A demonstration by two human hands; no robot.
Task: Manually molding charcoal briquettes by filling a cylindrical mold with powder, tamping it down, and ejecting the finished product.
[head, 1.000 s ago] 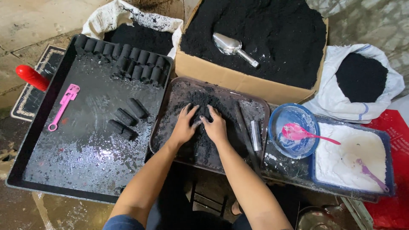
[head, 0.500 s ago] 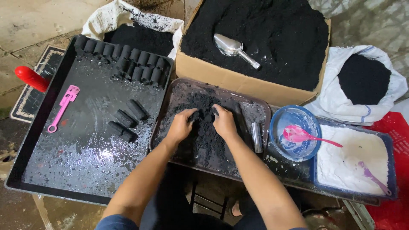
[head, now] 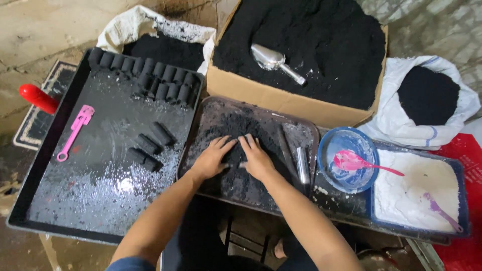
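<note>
In the brown rounded tray (head: 311,131) right in front of the person, both hands are flat on a heap of loose black powder (head: 241,128).

The left hand (head: 211,158) and right hand (head: 255,156) lie side by side, fingers spread, pressing into the pile and not gripping anything. That stuff looks soft, crumbly and light; I'd say you can only scoop it from underneath with cupped palms, since pinching would just let it spill. Just right of the right hand lies one short metal tube (head: 302,165). Further right sit one blue round bowl (head: 326,150) and two pink plastic spoons (head: 362,163). Left of the left hand, on the big black tray (head: 100,195), are four loose black pressed cylinders (head: 149,145), plus roughly fourteen more rowed up at the far edge.
</note>
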